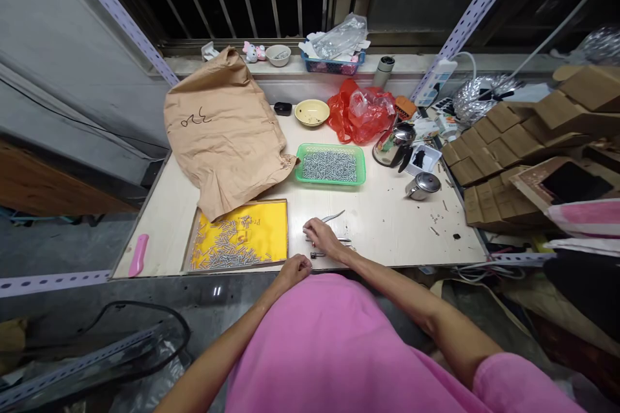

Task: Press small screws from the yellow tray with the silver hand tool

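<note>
My left hand (295,267) rests at the table's front edge, beside the right corner of a yellow-lined tray (274,226). Its fingers are curled together; whatever they hold is hidden or too small to name. Just above and to the right, my right hand (320,234) is closed over the table with fingertips pressed together, and what is in them I cannot make out. A thin, pointed metal tool (334,215) lies beyond it. Close to both hands is a small metal piece (316,255). Many small metal pins (227,251) are spread across the tray's left and front.
A green basket (358,177) full of small metal pieces stands behind my hands. A large brown paper bag (227,135) overlaps the tray's back. Farther right are a red plastic bag (346,119), a glass kettle (390,145) and a metal pot (422,186). A pink-handled object (139,255) lies left.
</note>
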`<action>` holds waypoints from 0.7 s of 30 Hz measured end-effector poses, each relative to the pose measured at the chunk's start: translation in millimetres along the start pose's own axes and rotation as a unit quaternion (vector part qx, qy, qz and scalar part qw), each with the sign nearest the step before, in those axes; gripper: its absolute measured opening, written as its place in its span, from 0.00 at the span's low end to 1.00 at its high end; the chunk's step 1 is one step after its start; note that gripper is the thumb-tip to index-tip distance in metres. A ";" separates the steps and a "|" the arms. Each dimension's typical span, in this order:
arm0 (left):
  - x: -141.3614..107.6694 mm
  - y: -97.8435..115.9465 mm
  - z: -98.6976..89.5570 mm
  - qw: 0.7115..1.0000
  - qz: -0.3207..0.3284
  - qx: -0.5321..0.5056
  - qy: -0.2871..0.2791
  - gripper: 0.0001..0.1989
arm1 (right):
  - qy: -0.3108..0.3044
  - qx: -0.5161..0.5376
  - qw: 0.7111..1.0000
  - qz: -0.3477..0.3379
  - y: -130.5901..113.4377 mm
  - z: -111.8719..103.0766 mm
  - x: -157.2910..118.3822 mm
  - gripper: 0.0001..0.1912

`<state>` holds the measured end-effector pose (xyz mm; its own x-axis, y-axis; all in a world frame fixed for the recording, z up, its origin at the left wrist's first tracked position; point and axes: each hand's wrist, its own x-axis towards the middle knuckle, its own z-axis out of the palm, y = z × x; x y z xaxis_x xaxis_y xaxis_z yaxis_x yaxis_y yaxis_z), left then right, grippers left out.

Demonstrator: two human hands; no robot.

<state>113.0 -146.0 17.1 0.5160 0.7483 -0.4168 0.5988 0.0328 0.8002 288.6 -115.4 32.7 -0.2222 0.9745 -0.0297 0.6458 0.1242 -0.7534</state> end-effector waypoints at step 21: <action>54.9 6.2 25.7 0.926 -0.263 -0.228 0.148 0.10 | 0.104 -0.139 0.980 0.097 49.1 -37.5 -46.4 0.12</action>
<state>160.7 -121.8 -11.9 -0.0036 0.6957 -0.7183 0.3646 0.6698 0.6469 358.0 -147.5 21.7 0.0604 0.9982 0.0015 0.8415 -0.0501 -0.5379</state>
